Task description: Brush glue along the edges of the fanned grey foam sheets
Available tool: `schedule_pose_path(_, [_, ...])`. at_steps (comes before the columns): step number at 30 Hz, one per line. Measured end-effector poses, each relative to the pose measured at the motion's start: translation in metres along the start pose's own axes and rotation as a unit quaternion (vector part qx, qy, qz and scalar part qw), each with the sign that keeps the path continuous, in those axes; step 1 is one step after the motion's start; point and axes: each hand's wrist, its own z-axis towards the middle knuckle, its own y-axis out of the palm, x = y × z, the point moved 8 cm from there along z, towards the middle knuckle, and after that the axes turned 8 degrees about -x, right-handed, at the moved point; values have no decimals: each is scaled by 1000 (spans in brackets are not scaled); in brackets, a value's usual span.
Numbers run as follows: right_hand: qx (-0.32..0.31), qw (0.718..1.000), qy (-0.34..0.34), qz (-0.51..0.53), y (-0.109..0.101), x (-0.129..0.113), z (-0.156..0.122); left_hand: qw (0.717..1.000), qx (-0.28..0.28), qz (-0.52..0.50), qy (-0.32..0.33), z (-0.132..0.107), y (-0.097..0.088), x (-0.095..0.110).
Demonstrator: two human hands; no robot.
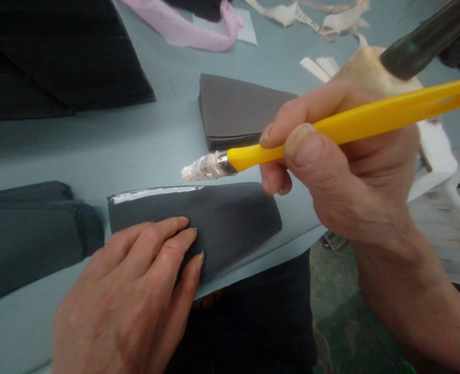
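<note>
A yellow-handled brush point(354, 124) is gripped between the thumb and fingers of my right hand point(342, 150). White paste coats its bristles, which hover just above the far edge of a dark grey tapered piece point(230, 218). Along the left part of that edge runs a white paste strip point(155, 194). My left hand point(136, 291) lies with outstretched fingers on the piece, pressing it to the table. Whether the piece is one layer or several, I cannot tell.
Behind the brush lies a grey stack of similar pieces point(241, 109). More dark pieces point(30, 228) rest at left, below a large black stack point(58, 57). Pink cloth point(183, 31) and pale scraps point(323, 21) lie at the back of the blue-grey table point(108, 145).
</note>
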Motion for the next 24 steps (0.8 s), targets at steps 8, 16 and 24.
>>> schedule_pose_path(8, [32,998,-16,42,-1,1,-1,1000,2,-8,4,1,-1,0])
schedule_pose_path(16, [32,999,-17,39,0,5,-2,1000,-3,-6,14,0,-2,1])
schedule_pose_path(24, [34,999,-1,37,2,4,-5,1000,3,-8,6,1,-3,2])
